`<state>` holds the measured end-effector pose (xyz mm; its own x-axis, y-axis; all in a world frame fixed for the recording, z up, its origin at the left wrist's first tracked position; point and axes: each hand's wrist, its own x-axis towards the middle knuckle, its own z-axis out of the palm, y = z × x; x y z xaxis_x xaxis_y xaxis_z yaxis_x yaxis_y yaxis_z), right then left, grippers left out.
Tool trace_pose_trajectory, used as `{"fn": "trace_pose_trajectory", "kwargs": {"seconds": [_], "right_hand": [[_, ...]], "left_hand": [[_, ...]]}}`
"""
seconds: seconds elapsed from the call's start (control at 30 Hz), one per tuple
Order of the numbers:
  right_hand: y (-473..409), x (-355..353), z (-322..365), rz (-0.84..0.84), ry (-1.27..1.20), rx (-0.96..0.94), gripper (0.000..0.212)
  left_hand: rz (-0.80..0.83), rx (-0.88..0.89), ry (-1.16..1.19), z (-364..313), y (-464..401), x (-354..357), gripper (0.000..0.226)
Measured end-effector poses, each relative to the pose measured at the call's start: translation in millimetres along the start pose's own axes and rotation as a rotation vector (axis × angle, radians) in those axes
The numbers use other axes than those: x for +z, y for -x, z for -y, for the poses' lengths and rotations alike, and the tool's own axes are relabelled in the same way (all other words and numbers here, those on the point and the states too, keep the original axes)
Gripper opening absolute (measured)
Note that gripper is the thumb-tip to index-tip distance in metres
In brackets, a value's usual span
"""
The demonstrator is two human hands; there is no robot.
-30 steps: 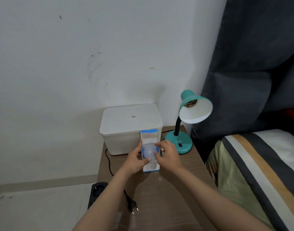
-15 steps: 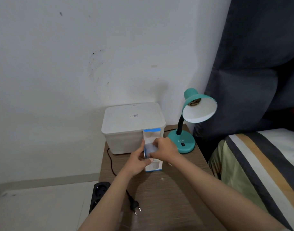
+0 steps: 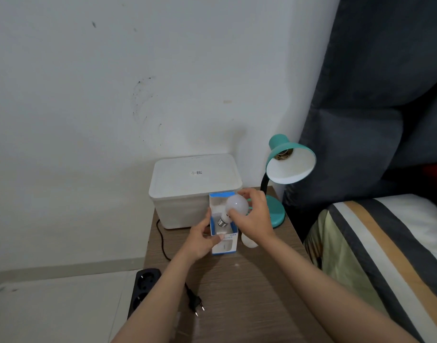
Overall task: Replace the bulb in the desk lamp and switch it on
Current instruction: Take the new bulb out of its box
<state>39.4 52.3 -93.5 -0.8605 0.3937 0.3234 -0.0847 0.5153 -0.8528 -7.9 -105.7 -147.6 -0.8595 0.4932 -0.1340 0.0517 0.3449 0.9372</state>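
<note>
1. Bed, striped cover, right of frame, beside the tabletop.
2. Tabletop, brown wood grain, lower centre.
3. Storage box, white, lidded, centre, against the wall.
4. Desk lamp, teal, right of centre; shade tilted toward the camera, socket bare, base on the tabletop.
5. Right hand, fingers curled round the bulb's globe.
6. Left hand, gripping the carton's left side.
7. Power strip, black, off the tabletop's left edge.
8. Carton, white and blue, upright, top flap open, centre.
9. Bulb, white, tilted, screw base down just inside the carton's mouth.
10. Second white bulb, partly hidden, lying right of the carton.
11. Plug, black, loose, lower centre.
</note>
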Motion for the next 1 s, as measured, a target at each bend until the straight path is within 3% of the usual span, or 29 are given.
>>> {"fn": "trace_pose_trajectory", "kwargs": {"seconds": [0.23,0.3,0.43,0.53,0.63,1.0], "right_hand": [[6.1,-18.3,-4.0,-0.061,-0.142,-0.083,0.022],[7.4,-21.2,-5.3,-0.050,-0.102,-0.085,0.015],[13.6,-21.9,-8.7,-0.012,0.102,-0.014,0.021],[17.1,-21.2,-13.9,0.109,0.226,-0.009,0.007],[20.4,-20.4,-16.1,0.195,0.346,-0.040,0.020],[21.8,-2.9,-22.4,0.207,0.510,-0.098,0.024]], "left_hand": [[-0.119,-0.032,0.008,7.0,0.3,5.8,0.056],[-0.146,-0.028,0.003,10.1,-0.2,8.4,0.052],[-0.174,0.022,-0.019,11.1,0.1,12.1,0.041],[-0.189,0.050,-0.034,15.0,-1.1,12.6,0.043],[-0.210,0.054,-0.043,13.3,1.0,15.2,0.049],[-0.240,0.021,-0.056,18.8,-1.7,16.1,0.060]]}}
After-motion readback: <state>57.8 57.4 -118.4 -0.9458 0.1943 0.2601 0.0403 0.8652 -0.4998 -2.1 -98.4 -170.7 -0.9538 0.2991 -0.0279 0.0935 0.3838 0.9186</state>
